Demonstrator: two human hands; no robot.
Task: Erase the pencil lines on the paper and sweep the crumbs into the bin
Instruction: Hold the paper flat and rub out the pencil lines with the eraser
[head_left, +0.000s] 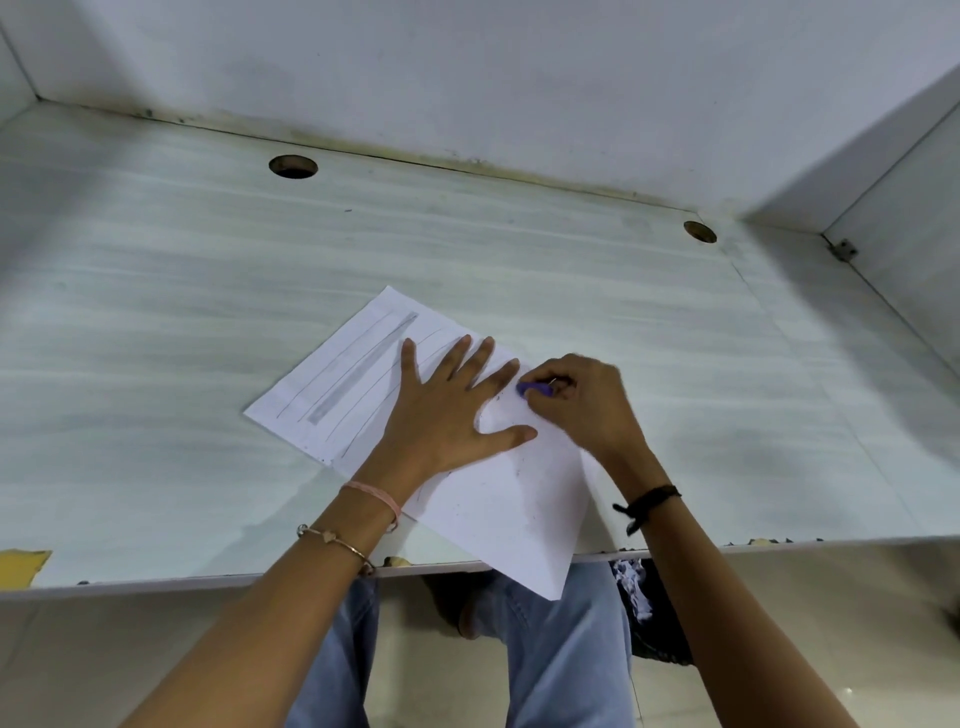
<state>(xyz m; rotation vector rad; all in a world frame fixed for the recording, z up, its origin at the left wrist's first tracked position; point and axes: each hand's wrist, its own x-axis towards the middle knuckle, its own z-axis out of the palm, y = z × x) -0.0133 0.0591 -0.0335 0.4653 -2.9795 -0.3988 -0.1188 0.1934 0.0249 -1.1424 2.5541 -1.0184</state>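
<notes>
A white sheet of paper (488, 499) lies askew on the pale desk (156, 312), its near corner hanging over the front edge. Several pencil lines and one broad grey shaded band (358, 369) run along its far left half. My left hand (447, 410) presses flat on the middle of the sheet with fingers spread. My right hand (576, 400) pinches a small purple eraser (535, 388) against the paper, close to my left fingertips. Dark eraser crumbs (514, 470) speckle the near right part of the sheet. No bin is plainly visible.
Two round cable holes (293, 166) (700, 232) sit near the back of the desk. White walls close in behind and a side panel (904, 249) on the right. Below the desk edge are my jeans-clad legs and a dark crumpled thing (649, 613).
</notes>
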